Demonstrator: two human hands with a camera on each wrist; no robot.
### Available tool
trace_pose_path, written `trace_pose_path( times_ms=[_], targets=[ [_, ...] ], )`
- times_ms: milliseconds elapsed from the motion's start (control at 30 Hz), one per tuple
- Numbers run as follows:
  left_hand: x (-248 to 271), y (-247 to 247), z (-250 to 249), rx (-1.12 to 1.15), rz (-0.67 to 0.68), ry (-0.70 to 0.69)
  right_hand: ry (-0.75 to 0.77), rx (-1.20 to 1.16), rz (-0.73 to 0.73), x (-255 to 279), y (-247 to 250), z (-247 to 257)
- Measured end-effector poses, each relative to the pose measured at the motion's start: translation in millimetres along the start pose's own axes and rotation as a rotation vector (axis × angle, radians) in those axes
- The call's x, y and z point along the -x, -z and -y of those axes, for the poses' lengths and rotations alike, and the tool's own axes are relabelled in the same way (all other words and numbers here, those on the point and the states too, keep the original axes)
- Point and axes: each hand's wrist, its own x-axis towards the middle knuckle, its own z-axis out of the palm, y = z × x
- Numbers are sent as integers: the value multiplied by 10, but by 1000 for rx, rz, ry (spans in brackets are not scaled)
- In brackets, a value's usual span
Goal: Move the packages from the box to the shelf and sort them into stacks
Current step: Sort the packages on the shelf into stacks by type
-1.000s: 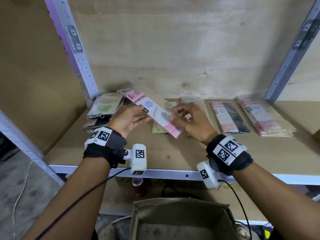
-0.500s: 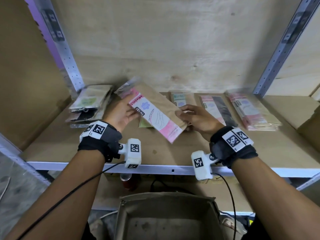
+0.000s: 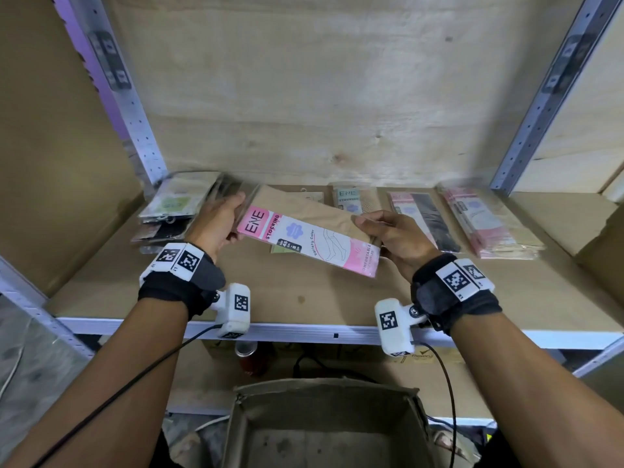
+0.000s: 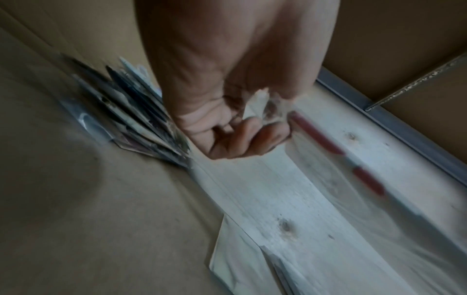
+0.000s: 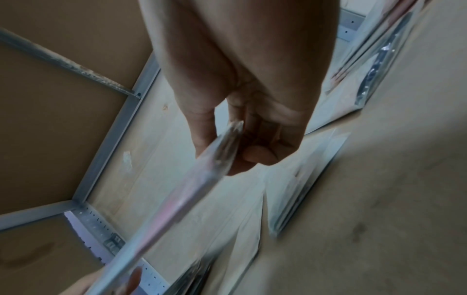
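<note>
The person's left hand and right hand are each pinching an end of the pink stocking package, holding it above the shelf, where the slick film is likely risking a slide off the matching pink stack.

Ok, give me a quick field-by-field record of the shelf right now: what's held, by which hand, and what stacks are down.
held item: pink ENE stocking package, above the shelf
left hand: grips the package's left end
right hand: pinches its right end
far-left stack: green and dark packages
centre: teal ENE package, flat
right of centre: pink and black package
far-right stack: pink packages
shelf: wooden board
box: below the shelf, no packages visible in the part shown
</note>
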Motion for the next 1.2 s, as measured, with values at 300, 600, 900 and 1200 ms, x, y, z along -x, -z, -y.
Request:
trace_pose_path(
  times_ms=[300,600,900,1200],
  targets=[
    [0,79,80,-139,-111,-188,40,-14,-24,-5,-56,-13],
    [61,5,-32,-87,-174,-213,69,29,-44,-74,9,-67],
    [-13,-22,25,-23,-185,-176,84,28,-71,-121,38,-83],
    [31,-65,-1,-110,-229,-226,100,-2,-76,-139,58,-87]
  ],
)
